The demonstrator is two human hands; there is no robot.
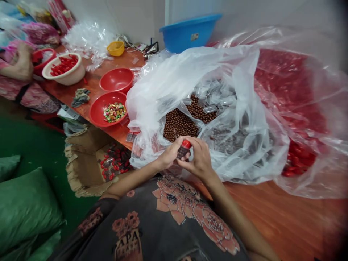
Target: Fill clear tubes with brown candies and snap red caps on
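Between both hands, just above the table edge, is a small clear container with a red cap (186, 144), filled with brown balls. My left hand (172, 154) grips it from the left side. My right hand (198, 155) closes around it from the right, with fingers at the cap and lower end. Right behind the hands, a white plastic bag (154, 105) lies wide open. Inside it are loose brown chocolate balls (179, 125) and many empty clear containers (217, 96).
A torn cardboard box (78, 159) of filled red-capped containers stands low at left. A red bowl (95, 112) holds wrapped pieces; another red bowl (116, 79) is behind. Red caps (299, 156) lie in a clear bag at right. A co-worker's arm (20, 65) is at far left.
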